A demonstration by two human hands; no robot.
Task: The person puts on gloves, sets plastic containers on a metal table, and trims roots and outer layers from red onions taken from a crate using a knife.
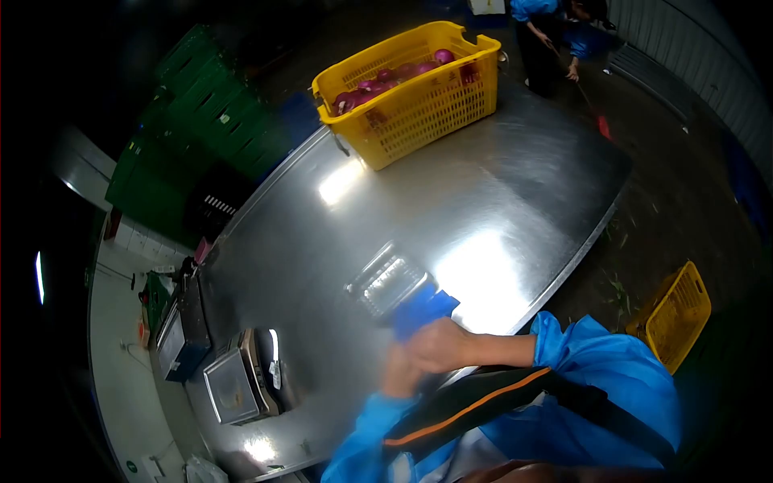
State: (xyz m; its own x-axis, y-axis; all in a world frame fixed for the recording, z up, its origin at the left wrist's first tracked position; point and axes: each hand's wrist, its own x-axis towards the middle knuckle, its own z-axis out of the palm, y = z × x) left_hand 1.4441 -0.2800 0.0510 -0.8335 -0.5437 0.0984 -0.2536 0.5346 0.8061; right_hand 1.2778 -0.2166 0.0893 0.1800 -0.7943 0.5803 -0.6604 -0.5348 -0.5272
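My right hand (439,346) is closed, with a crumpled blue cloth-like piece (424,309) sticking out of it over the metal table. Close against it is my left hand (400,372), smeared by motion, so its fingers cannot be made out. Whether the blue piece is a cloth or a glove does not show. Just beyond it a clear plastic tray (385,278) lies on the steel table (298,266).
A yellow crate (435,121) of red onions (386,80) stands at the table's far end. Scales (237,385) sit at the left, near green stacked crates (193,129). Another person (555,40) holds a broom-like tool beyond the table. A yellow basket (676,318) is at the right.
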